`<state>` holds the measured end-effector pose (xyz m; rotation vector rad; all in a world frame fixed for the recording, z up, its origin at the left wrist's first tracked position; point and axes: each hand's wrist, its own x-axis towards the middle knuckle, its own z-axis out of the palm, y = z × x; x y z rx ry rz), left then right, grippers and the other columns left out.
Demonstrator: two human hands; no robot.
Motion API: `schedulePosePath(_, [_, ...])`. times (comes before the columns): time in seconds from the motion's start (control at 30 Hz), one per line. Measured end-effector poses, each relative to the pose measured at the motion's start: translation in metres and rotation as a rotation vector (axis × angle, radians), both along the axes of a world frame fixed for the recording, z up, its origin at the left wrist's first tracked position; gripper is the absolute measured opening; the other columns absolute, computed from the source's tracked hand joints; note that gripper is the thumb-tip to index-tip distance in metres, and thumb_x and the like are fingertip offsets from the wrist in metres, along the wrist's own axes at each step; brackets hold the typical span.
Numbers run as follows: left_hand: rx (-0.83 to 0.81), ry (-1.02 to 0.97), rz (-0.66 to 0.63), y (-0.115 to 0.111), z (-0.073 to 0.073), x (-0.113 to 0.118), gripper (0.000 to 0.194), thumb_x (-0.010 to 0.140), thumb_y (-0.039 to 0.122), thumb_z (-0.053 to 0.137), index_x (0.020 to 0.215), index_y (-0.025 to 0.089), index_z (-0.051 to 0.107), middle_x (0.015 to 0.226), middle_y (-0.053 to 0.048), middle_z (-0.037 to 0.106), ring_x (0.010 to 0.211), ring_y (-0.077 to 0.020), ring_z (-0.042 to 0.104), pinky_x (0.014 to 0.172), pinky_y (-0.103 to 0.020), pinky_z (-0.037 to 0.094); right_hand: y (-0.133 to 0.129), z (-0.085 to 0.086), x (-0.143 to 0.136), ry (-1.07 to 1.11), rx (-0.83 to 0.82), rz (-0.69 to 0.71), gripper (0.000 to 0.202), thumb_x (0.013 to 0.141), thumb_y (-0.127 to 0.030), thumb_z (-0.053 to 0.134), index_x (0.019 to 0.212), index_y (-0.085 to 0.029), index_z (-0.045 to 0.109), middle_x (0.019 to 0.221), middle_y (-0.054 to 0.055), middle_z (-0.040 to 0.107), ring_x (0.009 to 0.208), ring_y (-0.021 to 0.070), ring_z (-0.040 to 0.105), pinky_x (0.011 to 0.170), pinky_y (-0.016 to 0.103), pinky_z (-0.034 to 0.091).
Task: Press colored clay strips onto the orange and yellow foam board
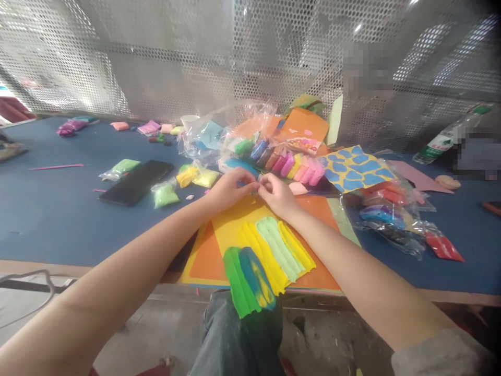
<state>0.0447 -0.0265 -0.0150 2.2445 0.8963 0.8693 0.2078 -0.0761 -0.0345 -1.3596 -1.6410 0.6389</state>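
Observation:
My left hand (234, 189) and my right hand (277, 194) meet fingertip to fingertip above the far edge of a yellow sheet. Both are closed in a pinch; whatever lies between the fingertips is hidden or too small to name. Below them, flattened strips of yellow clay (256, 250) and pale green clay (279, 248) lie side by side on the orange and yellow paper (203, 256). A green clay piece (239, 284) joined to a blue-and-yellow swirled one (256, 277) overhangs the table's front edge. Just behind my hands sits a row of coloured clay packs (289, 163).
A black phone (136, 183) lies at left near bags of light green clay (165, 194). Blue-and-yellow patterned paper (356, 168) and bagged clay (385, 215) are at right. A plastic bottle (450, 136) leans by the perforated metal screen (188, 57).

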Motion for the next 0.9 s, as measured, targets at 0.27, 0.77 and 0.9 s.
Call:
schedulePosePath(0.27, [0.259, 0.27, 0.04, -0.006, 0.004, 0.0, 0.029, 0.088, 0.04, 0.043, 0.072, 0.018, 0.053, 0.077, -0.004, 0.055, 0.072, -0.0169, 0.053, 0.064, -0.029, 0.038, -0.005, 0.005, -0.003, -0.312, 0.065, -0.001, 0.02, 0.082, -0.033, 0.048, 0.073, -0.021, 0.061, 0.064, 0.0, 0.061, 0.061, 0.0159, 0.053, 0.057, 0.026, 0.031])
schedulePosePath(0.77, [0.559, 0.564, 0.044, -0.018, 0.01, -0.006, 0.015, 0.085, 0.03, 0.042, 0.08, 0.019, 0.052, 0.079, -0.005, 0.064, 0.073, -0.02, 0.059, 0.057, -0.027, 0.032, -0.006, 0.006, -0.003, 0.102, 0.051, 0.146, 0.02, 0.079, -0.028, 0.049, 0.062, -0.019, 0.054, 0.061, -0.002, 0.052, 0.064, 0.014, 0.047, 0.06, 0.025, 0.035])
schedulePosePath(0.9, [0.6, 0.555, 0.096, -0.022, 0.01, -0.003, 0.016, 0.082, 0.027, 0.041, 0.072, 0.019, 0.05, 0.069, -0.003, 0.06, 0.065, -0.0179, 0.054, 0.056, -0.029, 0.027, -0.007, 0.007, -0.004, 0.076, 0.057, 0.154, 0.026, 0.08, -0.031, 0.049, 0.057, -0.02, 0.047, 0.057, -0.003, 0.047, 0.061, 0.0136, 0.044, 0.058, 0.026, 0.033])
